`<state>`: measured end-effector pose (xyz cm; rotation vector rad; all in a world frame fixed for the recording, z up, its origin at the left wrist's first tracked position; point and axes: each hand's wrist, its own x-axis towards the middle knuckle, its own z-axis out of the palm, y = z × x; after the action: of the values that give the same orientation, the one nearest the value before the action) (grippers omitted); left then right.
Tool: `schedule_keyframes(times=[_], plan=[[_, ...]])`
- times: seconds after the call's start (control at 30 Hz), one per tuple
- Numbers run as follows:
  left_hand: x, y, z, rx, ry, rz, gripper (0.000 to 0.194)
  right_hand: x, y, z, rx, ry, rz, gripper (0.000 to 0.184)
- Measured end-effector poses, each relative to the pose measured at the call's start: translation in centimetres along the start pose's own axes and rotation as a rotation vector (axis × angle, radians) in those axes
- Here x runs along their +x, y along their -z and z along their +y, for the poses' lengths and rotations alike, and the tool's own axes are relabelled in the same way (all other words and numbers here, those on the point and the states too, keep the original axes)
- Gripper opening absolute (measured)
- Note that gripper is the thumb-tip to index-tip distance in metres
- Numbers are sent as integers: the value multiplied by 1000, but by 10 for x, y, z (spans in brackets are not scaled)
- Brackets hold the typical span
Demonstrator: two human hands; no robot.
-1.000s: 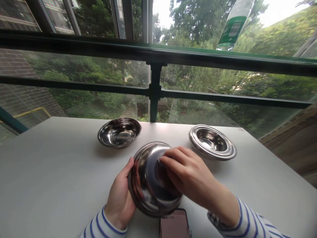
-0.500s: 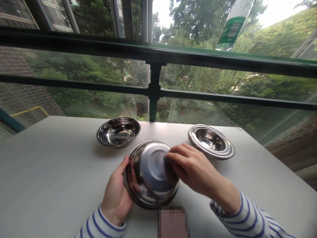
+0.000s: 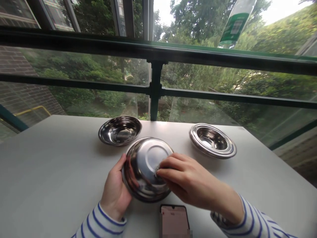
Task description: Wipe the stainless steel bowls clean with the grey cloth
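A shiny steel bowl (image 3: 141, 165) is tilted up off the table with its round base facing me. My left hand (image 3: 117, 186) grips its left rim, thumb on the outside and fingers hidden behind it. Pinched in my right hand (image 3: 183, 175) is a small grey wad (image 3: 157, 170), mostly covered by the fingers, pressed against the lower right of the base. Behind the held bowl, a wide steel bowl (image 3: 120, 131) rests open side up. To the right stand nested steel dishes (image 3: 213, 141) with broad rims.
A phone (image 3: 174, 221) with a lit screen lies on the white table (image 3: 61, 172), just below the held bowl. Dark green railing (image 3: 156, 89) and glass run along the table's far edge. A plastic bottle with a green label (image 3: 234, 28) stands on the top rail.
My right hand has slid down and left across the bowl's base with the grey wad. The held bowl has shifted slightly up and left. More of the phone shows.
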<state>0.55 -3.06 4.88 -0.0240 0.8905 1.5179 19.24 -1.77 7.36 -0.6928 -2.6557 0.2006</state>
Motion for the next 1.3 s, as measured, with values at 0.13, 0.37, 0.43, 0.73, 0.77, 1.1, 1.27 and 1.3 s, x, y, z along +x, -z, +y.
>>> schedule_keyframes(times=[0.13, 0.37, 0.43, 0.73, 0.77, 1.1, 1.27, 1.3], plan=[[-1, -2, 0, 12, -9, 5, 23, 2, -6, 0, 6, -52, 50, 22], [0, -2, -1, -3, 12, -33, 24, 4, -14, -7, 25, 83, 74, 28], [1, -1, -1, 1, 9, -33, 25, 4, -13, -6, 40, 52, 74, 31], [0, -1, -6, -4, 36, -57, 25, 2, -22, -11, -99, 121, 52, 40], [-1, -2, -7, -14, 50, -57, 25, 2, -22, -12, -109, 144, 74, 37], [-7, 0, -14, -25, 162, -199, 25, 8, -20, -24, -213, 169, 174, 34], [-9, 1, -15, -32, 158, -206, 22, 8, -17, -21, -275, 209, 177, 34], [-9, 1, -16, -21, 163, -227, 22, 8, -14, -17, -279, 143, 175, 36]])
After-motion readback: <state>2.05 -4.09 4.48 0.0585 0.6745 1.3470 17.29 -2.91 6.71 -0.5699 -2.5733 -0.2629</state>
